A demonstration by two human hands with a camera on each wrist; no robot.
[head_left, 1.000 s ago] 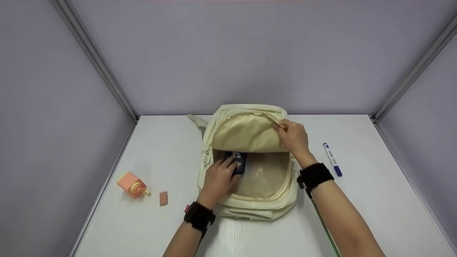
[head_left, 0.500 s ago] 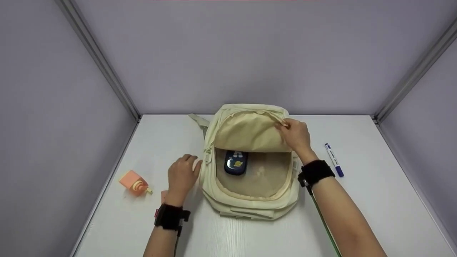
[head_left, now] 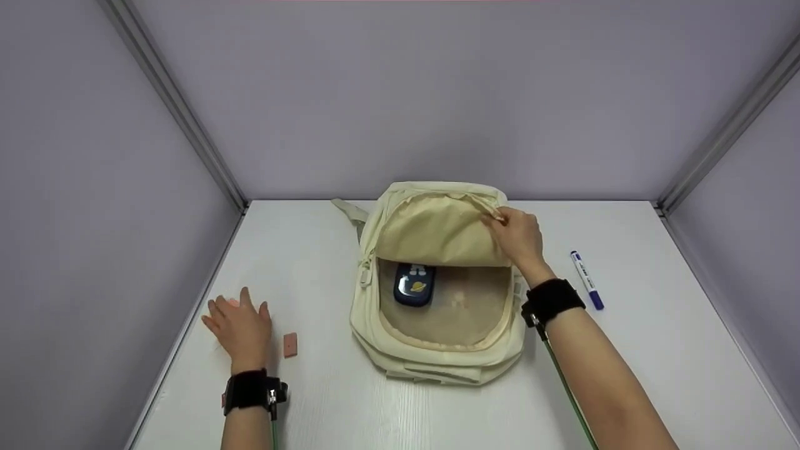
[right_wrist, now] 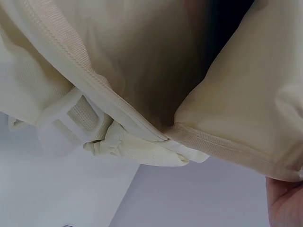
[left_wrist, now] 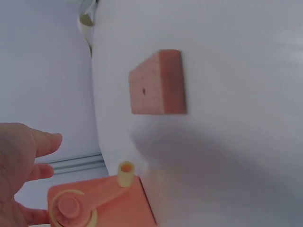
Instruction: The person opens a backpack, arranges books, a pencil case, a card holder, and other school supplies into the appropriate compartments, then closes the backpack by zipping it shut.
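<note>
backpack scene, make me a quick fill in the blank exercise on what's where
1. The right hand pinches the flap of the cream fabric backpack, holding it ____.
2. The dark blue oval case lies ____ the backpack.
3. The left hand hovers over the orange plastic sharpener, fingers ____.
4. The blue marker pen lies on the white table, on the backpack's ____ side.

Missing words: open; inside; spread; right

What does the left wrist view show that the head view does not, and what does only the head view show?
Only the left wrist view shows the orange sharpener with its crank; in the head view the left hand covers it. Only the head view shows the cream backpack, the dark blue case inside it, the right hand holding its flap, and the blue marker. Both show the left hand, the small pink eraser and the white table.
</note>
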